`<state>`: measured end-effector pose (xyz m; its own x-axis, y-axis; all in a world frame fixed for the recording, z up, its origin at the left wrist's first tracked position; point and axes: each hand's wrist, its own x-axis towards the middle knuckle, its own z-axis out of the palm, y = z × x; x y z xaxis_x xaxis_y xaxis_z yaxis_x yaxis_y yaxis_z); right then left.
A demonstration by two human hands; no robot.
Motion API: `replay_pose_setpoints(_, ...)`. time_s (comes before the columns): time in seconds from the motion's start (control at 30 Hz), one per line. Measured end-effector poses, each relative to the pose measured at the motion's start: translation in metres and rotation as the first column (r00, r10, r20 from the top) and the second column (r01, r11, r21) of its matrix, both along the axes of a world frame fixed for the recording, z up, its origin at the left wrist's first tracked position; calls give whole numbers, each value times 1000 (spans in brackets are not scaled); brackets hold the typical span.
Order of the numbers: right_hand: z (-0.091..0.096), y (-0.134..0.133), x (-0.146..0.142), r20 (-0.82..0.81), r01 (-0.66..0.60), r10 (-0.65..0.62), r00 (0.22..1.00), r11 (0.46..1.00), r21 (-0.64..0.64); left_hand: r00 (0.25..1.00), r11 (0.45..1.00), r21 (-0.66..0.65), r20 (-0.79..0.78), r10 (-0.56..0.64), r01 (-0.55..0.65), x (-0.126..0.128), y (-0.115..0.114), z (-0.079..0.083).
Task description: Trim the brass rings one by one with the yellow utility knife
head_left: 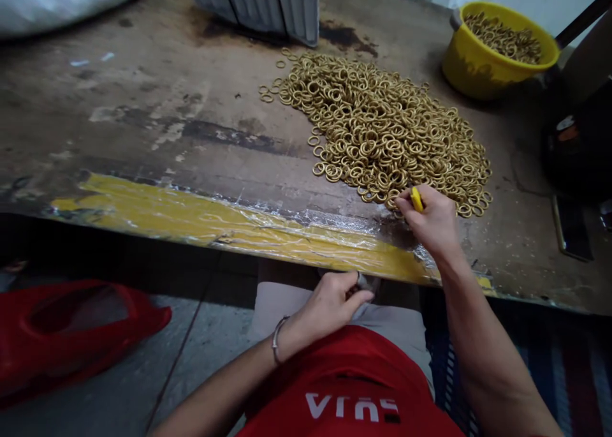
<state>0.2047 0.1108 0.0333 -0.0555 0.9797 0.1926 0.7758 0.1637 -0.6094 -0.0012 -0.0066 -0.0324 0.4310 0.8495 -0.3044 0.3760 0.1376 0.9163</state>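
A big heap of small brass-coloured rings [382,131] lies on a worn wooden table [143,118]. My right hand [430,220] rests at the near edge of the heap, fingers pinched round a small yellow object [417,199]. Below the table's front edge, over my lap, my left hand [329,306] is closed round something small and dark that I cannot make out. A thin bracelet circles my left wrist.
A yellow basin [497,54] holding more rings stands at the back right. A grey crate [258,3] sits at the back. Yellow tape and plastic film [229,223] cover the table's front edge. A phone [571,226] lies at the right. A red plastic item [71,335] is on the floor, left.
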Motion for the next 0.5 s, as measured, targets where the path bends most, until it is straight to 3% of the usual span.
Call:
replay_pose_setpoints(0.1, 10, -23, -7, -393, -182, 96, 915, 965, -188, 880, 941, -239, 358, 313, -238, -2, 13, 36)
replay_pose_setpoints(0.17, 14, -37, -13, -515, -294, 133, 847, 924, -246, 767, 903, -326, 490, 414, -279, -1, 23, 50)
replay_pose_setpoints(0.3, 14, -54, -19, -578, -372, 194, 793, 905, -207, 663, 878, -446, 607, 438, -172, 1, 32, 56)
replay_pose_setpoints(0.5, 13, -67, -20, -492, -388, 324, 808, 921, -30, 583, 843, -526, 652, 485, -113, 7, 23, 53)
